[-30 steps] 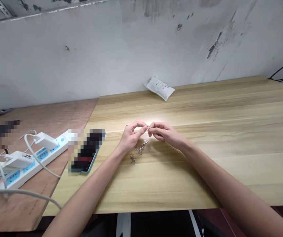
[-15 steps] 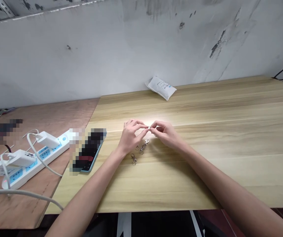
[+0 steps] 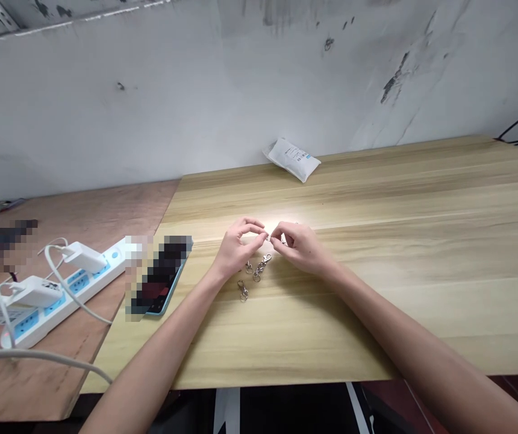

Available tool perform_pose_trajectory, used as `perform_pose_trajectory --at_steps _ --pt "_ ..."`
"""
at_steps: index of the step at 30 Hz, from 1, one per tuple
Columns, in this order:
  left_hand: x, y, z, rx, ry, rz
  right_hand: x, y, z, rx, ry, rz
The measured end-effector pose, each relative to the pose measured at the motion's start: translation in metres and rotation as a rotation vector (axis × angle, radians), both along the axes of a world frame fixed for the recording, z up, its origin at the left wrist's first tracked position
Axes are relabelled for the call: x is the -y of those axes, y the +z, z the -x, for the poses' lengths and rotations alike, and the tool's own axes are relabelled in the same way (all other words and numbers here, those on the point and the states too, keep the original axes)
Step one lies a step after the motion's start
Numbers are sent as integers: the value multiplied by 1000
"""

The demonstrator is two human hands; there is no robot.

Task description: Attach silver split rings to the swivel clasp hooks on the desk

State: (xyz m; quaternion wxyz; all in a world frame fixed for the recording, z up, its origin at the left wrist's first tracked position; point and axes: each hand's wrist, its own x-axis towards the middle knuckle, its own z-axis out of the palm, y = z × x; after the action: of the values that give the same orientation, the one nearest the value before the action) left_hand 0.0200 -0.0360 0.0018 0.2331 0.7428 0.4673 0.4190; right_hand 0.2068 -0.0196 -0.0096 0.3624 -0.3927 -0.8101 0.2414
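My left hand (image 3: pixel 240 248) and my right hand (image 3: pixel 302 246) hover close together over the light wooden table (image 3: pixel 367 301). A tiny silver ring (image 3: pixel 267 239) sits at the fingertips of my left hand. A small metal part glints between the fingers of my right hand (image 3: pixel 283 239). Just below my hands, two swivel lobster clasps lie on the wood, one (image 3: pixel 261 267) nearer the hands and one (image 3: pixel 243 291) lower down. A small metal ring (image 3: pixel 249 267) lies beside them.
A white sealed packet (image 3: pixel 291 160) lies against the wall at the table's back edge. To the left are a blurred phone in a blue case (image 3: pixel 162 278) and a white power strip (image 3: pixel 60 298) with chargers and cables, on a reddish wooden board (image 3: pixel 82 211).
My fingertips touched earlier and have drawn slightly apart. The view has shifted a little with my head. The clasps on the table have not moved relative to the table.
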Motion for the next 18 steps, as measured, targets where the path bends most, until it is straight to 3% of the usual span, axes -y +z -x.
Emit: perform_pose_trajectory --at_steps 4,10,18 --pt "1 0 -1 -14 -23 9 0 0 0 -11 -9 -8" --pt "0 6 6 -13 58 10 0 -1 -1 -30 -23 -18" --pt "2 4 1 -71 -5 107 2 3 -1 -74 -62 -31"
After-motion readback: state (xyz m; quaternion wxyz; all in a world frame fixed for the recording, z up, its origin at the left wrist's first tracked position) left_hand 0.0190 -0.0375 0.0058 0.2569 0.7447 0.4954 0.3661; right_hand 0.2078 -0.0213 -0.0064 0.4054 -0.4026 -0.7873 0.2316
